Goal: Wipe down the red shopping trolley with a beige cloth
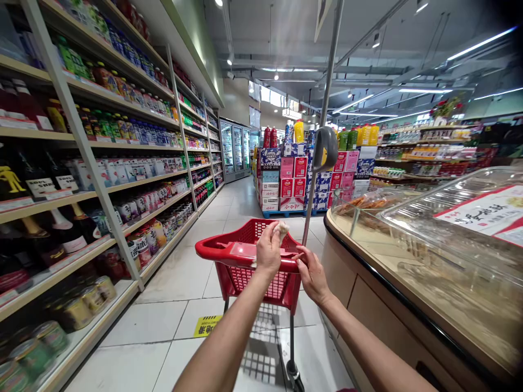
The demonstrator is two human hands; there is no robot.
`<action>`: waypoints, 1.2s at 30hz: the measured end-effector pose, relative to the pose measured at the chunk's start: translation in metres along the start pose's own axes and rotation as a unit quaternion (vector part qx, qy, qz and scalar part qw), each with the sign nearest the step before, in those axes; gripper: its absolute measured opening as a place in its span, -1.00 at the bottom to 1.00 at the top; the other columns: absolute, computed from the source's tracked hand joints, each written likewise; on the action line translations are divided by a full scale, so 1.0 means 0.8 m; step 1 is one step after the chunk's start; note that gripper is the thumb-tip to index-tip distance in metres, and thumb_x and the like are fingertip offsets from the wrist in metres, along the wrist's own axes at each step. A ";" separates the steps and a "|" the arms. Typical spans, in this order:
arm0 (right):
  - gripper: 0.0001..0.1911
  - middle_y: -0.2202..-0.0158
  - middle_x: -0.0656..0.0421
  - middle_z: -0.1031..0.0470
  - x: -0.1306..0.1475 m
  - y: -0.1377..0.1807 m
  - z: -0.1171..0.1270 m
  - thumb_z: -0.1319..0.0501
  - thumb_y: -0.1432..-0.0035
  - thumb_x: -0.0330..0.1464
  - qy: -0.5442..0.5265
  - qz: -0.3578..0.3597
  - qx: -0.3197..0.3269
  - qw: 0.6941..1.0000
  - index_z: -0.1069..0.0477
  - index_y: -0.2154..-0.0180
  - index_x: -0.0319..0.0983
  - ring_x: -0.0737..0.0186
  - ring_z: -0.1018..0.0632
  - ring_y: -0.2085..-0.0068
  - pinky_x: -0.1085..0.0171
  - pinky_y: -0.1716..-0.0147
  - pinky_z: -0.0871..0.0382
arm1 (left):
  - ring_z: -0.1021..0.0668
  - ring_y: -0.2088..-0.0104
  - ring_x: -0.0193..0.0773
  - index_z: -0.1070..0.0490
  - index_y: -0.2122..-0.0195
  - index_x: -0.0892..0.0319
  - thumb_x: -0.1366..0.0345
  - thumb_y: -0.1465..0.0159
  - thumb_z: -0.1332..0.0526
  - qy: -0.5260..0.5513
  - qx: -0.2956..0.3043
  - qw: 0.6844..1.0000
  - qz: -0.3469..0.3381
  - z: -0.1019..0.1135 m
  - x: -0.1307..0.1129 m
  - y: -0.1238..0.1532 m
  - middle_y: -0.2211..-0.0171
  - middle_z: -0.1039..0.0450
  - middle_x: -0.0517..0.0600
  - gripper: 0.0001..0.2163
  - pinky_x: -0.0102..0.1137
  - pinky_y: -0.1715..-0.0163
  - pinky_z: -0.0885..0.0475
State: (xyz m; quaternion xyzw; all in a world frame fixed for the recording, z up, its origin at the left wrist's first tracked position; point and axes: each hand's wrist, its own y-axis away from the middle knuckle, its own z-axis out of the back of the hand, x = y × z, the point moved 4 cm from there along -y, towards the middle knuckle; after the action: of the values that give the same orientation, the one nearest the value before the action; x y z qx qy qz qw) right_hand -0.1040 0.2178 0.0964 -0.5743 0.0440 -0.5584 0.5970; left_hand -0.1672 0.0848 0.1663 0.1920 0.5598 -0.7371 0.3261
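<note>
A red shopping cart (pixel 229 249) stands in front of me in a supermarket aisle. My left hand (pixel 268 251) is closed round a small pale object (pixel 281 229), held above the cart's handle; I cannot make out what the object is. On the right end of the red handle rests my right hand (pixel 311 275), its fingers curled over the bar. A grey pole (pixel 322 125) with a scanner-like holder (pixel 324 148) rises from the cart's right side.
Shelves of bottles, cans and cartons (pixel 102 179) line the left side. A glass-topped counter (pixel 429 256) with covered food runs close on the right. Stacked boxes with bottles on top (pixel 294 179) stand ahead. Fridges (pixel 235 149) close the aisle's far end. A yellow floor sticker (pixel 207 325) lies under the cart.
</note>
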 end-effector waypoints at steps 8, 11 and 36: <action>-0.71 0.31 0.17 -0.44 0.002 0.006 0.013 0.06 -0.13 -0.32 0.007 0.023 0.008 1.000 -0.22 0.09 -0.15 0.16 -0.41 0.18 0.10 0.14 -0.28 | -0.41 0.05 -0.23 -0.39 0.17 0.08 0.25 -0.27 0.01 -0.256 0.128 0.953 -0.103 0.062 0.046 0.016 0.10 -0.42 -0.02 -0.78 -0.26 0.02 -0.31; -0.69 0.31 0.17 -0.44 0.004 0.008 0.013 0.07 -0.14 -0.32 0.001 0.018 0.004 1.000 -0.21 0.07 -0.15 0.15 -0.39 0.15 0.09 0.12 -0.27 | -0.41 0.05 -0.22 -0.38 0.16 0.13 0.30 -0.29 0.05 -0.299 0.071 0.947 -0.090 0.062 0.044 0.021 0.11 -0.42 0.02 -0.76 -0.25 0.01 -0.31; -0.60 0.41 0.21 -0.52 -0.005 -0.002 0.025 0.06 -0.01 -0.39 0.028 -0.091 -0.029 0.995 -0.24 0.07 -0.22 0.15 -0.47 0.21 0.13 0.12 -0.25 | -0.44 0.18 -0.30 -0.40 0.30 0.13 0.35 -0.27 0.00 -0.303 0.171 0.921 -0.174 0.003 0.010 0.020 0.26 -0.45 -0.04 -0.81 -0.39 0.10 -0.33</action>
State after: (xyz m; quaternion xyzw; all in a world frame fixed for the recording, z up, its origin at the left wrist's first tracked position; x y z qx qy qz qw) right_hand -0.0928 0.2338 0.1023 -0.5773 0.0243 -0.6244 0.5256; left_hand -0.1612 0.0776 0.1507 -0.0877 0.3245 -0.8896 0.3092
